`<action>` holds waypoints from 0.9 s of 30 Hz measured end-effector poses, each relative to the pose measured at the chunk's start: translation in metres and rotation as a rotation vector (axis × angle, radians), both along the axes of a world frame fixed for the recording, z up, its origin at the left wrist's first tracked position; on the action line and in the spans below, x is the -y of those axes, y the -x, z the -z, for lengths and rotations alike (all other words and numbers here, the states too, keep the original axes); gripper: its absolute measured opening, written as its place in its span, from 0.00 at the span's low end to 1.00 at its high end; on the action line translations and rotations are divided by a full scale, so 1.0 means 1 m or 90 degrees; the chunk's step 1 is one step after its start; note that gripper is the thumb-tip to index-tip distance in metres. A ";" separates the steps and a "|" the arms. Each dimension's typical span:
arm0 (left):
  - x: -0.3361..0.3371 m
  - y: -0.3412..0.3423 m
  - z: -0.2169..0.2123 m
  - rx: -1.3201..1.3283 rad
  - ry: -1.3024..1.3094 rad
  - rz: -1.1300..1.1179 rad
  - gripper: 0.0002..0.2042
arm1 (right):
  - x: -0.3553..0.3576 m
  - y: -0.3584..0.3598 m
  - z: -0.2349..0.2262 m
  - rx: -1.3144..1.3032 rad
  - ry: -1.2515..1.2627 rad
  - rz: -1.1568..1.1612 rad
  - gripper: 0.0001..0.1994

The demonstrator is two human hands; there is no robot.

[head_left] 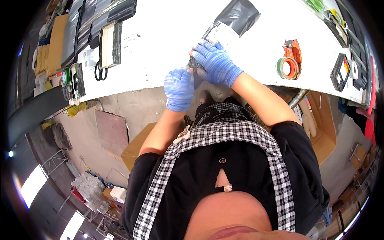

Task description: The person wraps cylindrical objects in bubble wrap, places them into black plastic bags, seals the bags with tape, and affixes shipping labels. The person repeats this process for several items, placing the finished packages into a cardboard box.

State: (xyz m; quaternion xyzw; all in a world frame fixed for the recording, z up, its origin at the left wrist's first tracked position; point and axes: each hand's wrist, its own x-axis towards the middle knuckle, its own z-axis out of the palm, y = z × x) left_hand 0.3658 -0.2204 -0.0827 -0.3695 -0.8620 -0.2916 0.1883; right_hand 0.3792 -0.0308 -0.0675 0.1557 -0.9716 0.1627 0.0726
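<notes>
A black plastic mailing bag (244,16) with a white printed label (221,35) lies slantwise on the white table, its near end at the front edge. My left hand (179,89), in a blue knitted glove with bare fingertips, pinches the near end of the bag just over the table edge. Beside it, my right hand (218,64), gloved alike, lies across the lower part of the bag, its fingers pressed round the plastic next to the label. Both hands hide part of that near end.
A red tape dispenser (294,56) stands right on the white table (160,36). Black scissors (101,72) and a box-shaped holder (110,44) sit left, near stacked black bags (76,32). A black frame (340,73) is far right. Cardboard boxes (325,128) stand below the table.
</notes>
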 end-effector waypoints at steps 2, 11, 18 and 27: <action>0.000 -0.006 -0.012 0.016 0.064 0.022 0.12 | 0.001 0.003 0.004 -0.002 -0.009 0.012 0.30; -0.002 -0.028 -0.038 0.081 0.137 0.033 0.37 | -0.004 0.011 0.008 0.023 0.022 -0.033 0.33; -0.014 -0.041 -0.019 0.162 0.214 0.137 0.48 | -0.013 0.015 0.013 0.041 0.104 -0.028 0.37; -0.019 -0.048 -0.015 0.234 0.251 -0.174 0.46 | -0.014 0.018 0.011 0.075 0.120 -0.043 0.37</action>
